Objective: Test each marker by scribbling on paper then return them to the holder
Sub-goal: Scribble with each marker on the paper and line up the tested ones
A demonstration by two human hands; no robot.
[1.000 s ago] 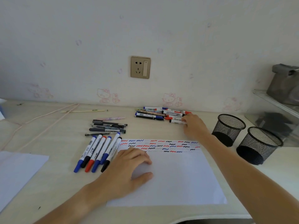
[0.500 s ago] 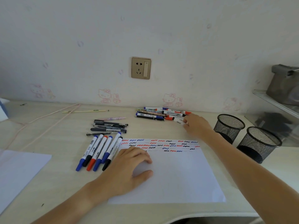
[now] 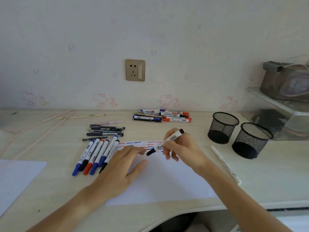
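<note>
Head view shows the bench (image 3: 50, 190), then the paper (image 3: 167, 181) under the flat, open left hand (image 3: 120, 168). Two empty mesh holders (image 3: 223, 127) stand right. The right hand (image 3: 182, 148), at the far pile a second ago, now grips a black marker (image 3: 164, 142) over the scribbles, cap on, so uncapping likely comes next.

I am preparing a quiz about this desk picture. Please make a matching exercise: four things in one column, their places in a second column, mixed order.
Things:
1. black marker
2. left hand
3. mesh holders
4. white pen

Places:
A. right of the paper, lying alone
B. far right of the desk
C. flat on the paper
D. in the right hand

Pairs: 1-D, 2-C, 3-B, 4-A
</note>
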